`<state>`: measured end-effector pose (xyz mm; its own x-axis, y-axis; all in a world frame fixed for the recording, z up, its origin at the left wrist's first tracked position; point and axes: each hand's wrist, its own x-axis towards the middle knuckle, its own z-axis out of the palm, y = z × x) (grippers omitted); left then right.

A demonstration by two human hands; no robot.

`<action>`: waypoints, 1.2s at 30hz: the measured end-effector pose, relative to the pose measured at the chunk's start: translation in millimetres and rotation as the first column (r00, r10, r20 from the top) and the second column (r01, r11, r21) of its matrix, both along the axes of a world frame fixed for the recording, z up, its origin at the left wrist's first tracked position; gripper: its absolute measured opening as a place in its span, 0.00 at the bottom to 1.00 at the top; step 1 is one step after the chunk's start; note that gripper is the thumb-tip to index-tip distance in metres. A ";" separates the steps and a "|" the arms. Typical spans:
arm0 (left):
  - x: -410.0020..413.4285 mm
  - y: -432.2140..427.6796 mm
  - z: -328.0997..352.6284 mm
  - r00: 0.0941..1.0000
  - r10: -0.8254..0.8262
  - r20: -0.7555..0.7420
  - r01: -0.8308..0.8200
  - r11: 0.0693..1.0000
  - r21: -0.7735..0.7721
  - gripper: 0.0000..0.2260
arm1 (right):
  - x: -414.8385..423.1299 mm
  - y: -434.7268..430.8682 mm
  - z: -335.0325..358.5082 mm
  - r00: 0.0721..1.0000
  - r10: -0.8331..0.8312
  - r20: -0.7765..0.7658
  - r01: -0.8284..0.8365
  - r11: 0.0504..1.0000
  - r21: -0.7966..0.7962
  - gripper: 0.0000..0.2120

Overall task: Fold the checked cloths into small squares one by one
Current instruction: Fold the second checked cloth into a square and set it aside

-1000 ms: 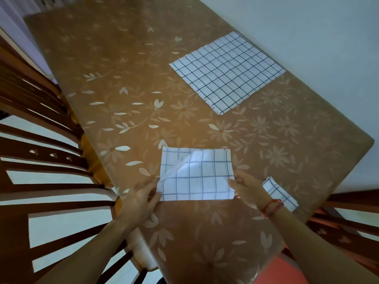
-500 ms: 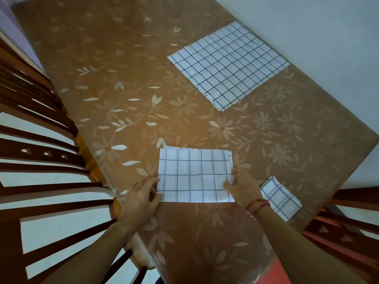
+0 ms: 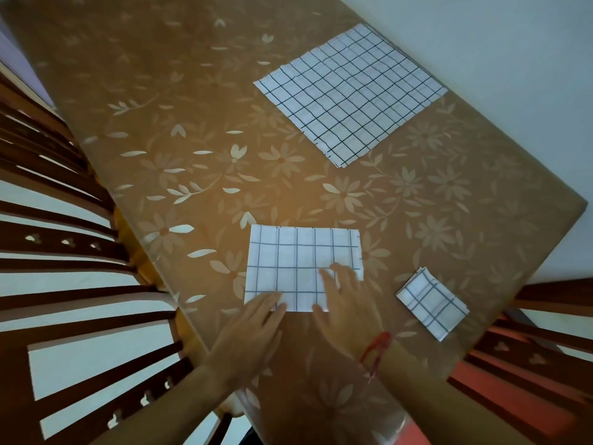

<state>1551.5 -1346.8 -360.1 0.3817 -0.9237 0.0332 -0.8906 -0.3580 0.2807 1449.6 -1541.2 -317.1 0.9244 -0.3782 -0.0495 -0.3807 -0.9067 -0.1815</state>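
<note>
A half-folded white checked cloth lies flat near the table's front edge. My left hand rests with straight fingers on its near left edge. My right hand, a red thread on the wrist, lies flat on its near right part and covers that corner. To the right sits a small folded checked square. Farther back lies a pile of unfolded checked cloths.
The table wears a tan cover with a pale flower print. Dark wooden chair backs crowd the left side, and another chair stands at the right. A pale wall runs along the table's far right edge.
The lifted top layer of the near cloth has been laid flat. Both hands have slid from the cloth's side edges onto its near edge, the right one moving inward over the cloth.
</note>
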 end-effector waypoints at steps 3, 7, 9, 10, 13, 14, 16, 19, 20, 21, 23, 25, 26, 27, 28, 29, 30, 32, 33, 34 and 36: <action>-6.9 0.7 -3.8 0.999 -0.026 0.023 0.026 0.999 0.019 0.21 | -7.9 33.4 -18.3 0.983 0.182 -0.034 -0.179 0.982 0.061 0.31; -9.1 2.7 -11.1 0.997 -0.073 -0.032 0.075 0.996 0.054 0.24 | -10.6 55.4 -33.2 0.964 0.253 -0.080 -0.247 0.966 0.080 0.34; -8.9 5.3 -12.3 0.996 -0.080 -0.044 0.083 0.993 0.083 0.24 | -11.4 60.9 -35.9 0.963 0.251 -0.098 -0.242 0.965 0.100 0.36; -8.5 6.9 -12.8 0.996 -0.081 -0.043 0.085 0.992 0.099 0.25 | -11.8 62.5 -37.3 0.963 0.250 -0.104 -0.237 0.964 0.119 0.38; -8.1 10.8 -12.8 0.995 -0.095 -0.011 0.096 0.985 0.144 0.25 | -13.0 63.8 -40.4 0.961 0.241 -0.134 -0.222 0.964 0.144 0.41; -8.0 11.5 -12.0 0.996 -0.090 -0.001 0.089 0.984 0.157 0.25 | -12.8 64.1 -40.5 0.960 0.236 -0.148 -0.215 0.966 0.147 0.41; -8.3 14.4 -10.2 0.999 -0.045 0.014 0.042 0.983 0.178 0.24 | -12.3 65.4 -40.1 0.959 0.225 -0.175 -0.199 0.968 0.156 0.40; -6.8 27.1 -9.9 0.999 0.007 0.053 -0.017 0.980 0.200 0.25 | -12.0 67.0 -39.3 0.961 0.205 -0.183 -0.183 0.975 0.130 0.39; -5.4 32.0 -10.5 0.997 0.003 0.080 -0.019 0.978 0.206 0.25 | -12.8 66.9 -39.4 0.962 0.200 -0.187 -0.180 0.977 0.118 0.40; -3.9 35.8 -10.9 0.995 -0.007 0.104 -0.015 0.977 0.213 0.25 | -14.6 66.4 -39.5 0.963 0.191 -0.190 -0.173 0.979 0.105 0.40; -2.2 39.2 -11.4 0.991 -0.020 0.129 -0.010 0.974 0.225 0.26 | -21.0 63.1 -39.8 0.967 0.160 -0.196 -0.147 0.986 0.081 0.41; -2.6 38.8 -11.6 0.990 -0.020 0.136 -0.012 0.973 0.231 0.26 | -31.4 56.5 -39.2 0.969 0.131 -0.212 -0.119 0.991 0.067 0.41; -3.5 38.3 -11.6 0.990 -0.017 0.138 -0.016 0.972 0.234 0.26 | -38.0 51.9 -39.0 0.969 0.114 -0.220 -0.103 0.993 0.062 0.41; -4.0 37.8 -11.4 0.991 -0.014 0.135 -0.018 0.972 0.235 0.26 | -45.5 46.9 -39.3 0.968 0.091 -0.233 -0.080 0.995 0.059 0.42; -4.4 37.6 -11.0 0.991 -0.011 0.130 -0.020 0.972 0.234 0.26 | -53.5 42.1 -38.9 0.967 0.058 -0.249 -0.047 0.998 0.052 0.42; -4.4 37.5 -10.8 0.992 -0.007 0.124 -0.022 0.972 0.232 0.26 | -61.9 37.1 -38.8 0.966 0.016 -0.258 -0.008 0.999 0.032 0.42; -4.5 37.1 -10.4 0.993 -0.004 0.118 -0.024 0.972 0.233 0.26 | -69.9 32.5 -38.7 0.963 -0.032 -0.268 0.035 0.999 0.009 0.42; -4.7 36.8 -9.0 0.995 0.002 0.101 -0.027 0.969 0.245 0.26 | -82.7 25.8 -39.2 0.954 -0.111 -0.279 0.109 0.994 -0.023 0.41; -4.5 36.5 -7.9 0.996 0.005 0.091 -0.028 0.968 0.250 0.26 | -86.2 24.4 -39.7 0.952 -0.130 -0.278 0.126 0.992 -0.031 0.41; -4.1 36.3 -6.8 0.997 0.010 0.080 -0.030 0.967 0.254 0.26 | -87.5 24.3 -39.7 0.952 -0.140 -0.273 0.135 0.990 -0.037 0.41; -3.2 35.9 -3.2 0.999 0.025 0.036 -0.034 0.962 0.273 0.26 | -85.9 26.4 -39.7 0.953 -0.160 -0.259 0.155 0.987 -0.038 0.40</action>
<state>1548.3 -1310.9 -363.3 0.4118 -0.8877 -0.2060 -0.8854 -0.4433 0.1399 1363.7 -1514.8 -356.8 0.8088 -0.5209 -0.2730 -0.5511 -0.8334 -0.0424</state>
